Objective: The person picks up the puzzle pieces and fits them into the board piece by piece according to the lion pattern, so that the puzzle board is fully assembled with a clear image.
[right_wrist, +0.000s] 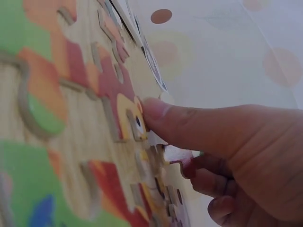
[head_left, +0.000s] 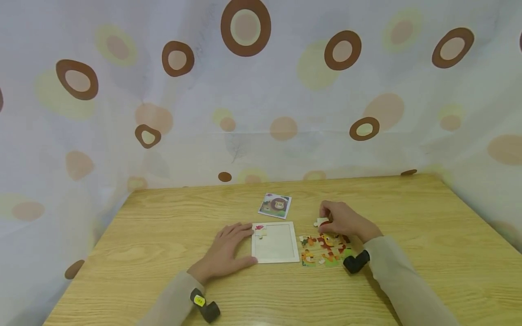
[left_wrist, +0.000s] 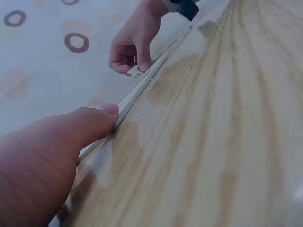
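Observation:
My left hand (head_left: pixel 228 250) rests at the left side of a white puzzle tray (head_left: pixel 296 249), fingers spread and thumb on its lower left corner. In the left wrist view the thumb (left_wrist: pixel 97 124) lies along the tray's edge. A pink-and-cream puzzle section (head_left: pixel 260 232) fills the tray's upper left corner. Right of the tray, my right hand (head_left: pixel 346 220) pinches a pale puzzle piece (head_left: pixel 321 221) with dark red on it, above the loose pieces. Seen from the right wrist, that piece (right_wrist: pixel 177 154) shows between the thumb and curled fingers.
Several loose puzzle pieces (head_left: pixel 308 258) in orange, red and green lie on the wooden table (head_left: pixel 261 294) right of the tray. Behind the tray lies a picture card (head_left: pixel 270 206) with a lion. A patterned cloth (head_left: pixel 281 99) hangs along the table's far edge.

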Demonstrator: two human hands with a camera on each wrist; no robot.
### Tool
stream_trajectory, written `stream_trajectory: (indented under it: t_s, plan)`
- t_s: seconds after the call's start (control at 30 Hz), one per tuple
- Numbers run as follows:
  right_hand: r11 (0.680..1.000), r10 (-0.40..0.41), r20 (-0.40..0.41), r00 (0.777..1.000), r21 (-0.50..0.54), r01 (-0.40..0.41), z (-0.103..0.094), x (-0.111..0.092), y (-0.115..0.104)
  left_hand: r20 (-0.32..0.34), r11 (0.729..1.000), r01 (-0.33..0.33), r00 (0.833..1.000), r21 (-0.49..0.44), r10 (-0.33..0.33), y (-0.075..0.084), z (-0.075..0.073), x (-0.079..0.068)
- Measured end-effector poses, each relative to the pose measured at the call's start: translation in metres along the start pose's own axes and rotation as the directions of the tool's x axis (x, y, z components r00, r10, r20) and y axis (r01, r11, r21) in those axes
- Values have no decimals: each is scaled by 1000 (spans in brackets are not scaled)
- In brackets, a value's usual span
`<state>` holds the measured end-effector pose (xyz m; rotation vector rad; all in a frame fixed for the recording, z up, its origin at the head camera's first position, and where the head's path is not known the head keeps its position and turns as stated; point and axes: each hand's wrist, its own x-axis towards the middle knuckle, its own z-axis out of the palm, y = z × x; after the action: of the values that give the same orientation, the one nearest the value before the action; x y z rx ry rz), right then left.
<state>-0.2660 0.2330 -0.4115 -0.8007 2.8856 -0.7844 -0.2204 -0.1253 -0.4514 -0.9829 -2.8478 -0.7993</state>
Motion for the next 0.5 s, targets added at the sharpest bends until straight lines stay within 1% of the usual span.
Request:
stream_trajectory:
  t_s: [0.1, 0.23, 0.33, 0.5]
  plan:
    - [999, 7, 4, 1000, 38, -8, 2, 0, -2, 2, 1000, 0, 1000, 2, 0, 0, 0, 0]
    - [998, -24, -4, 1000, 58, 24, 4, 1, -3, -2, 1000, -3, 1000, 2, 3, 0, 0, 0]
    - [997, -43, -9, 999, 58, 44, 6, 2, -3, -13, 1000, -15, 1000, -1, 15, 0, 0, 0]
    - [998, -46, -14, 999, 38, 46, 10, 6, -4, -28, 1000, -27, 999, -7, 27, 0, 1, -1]
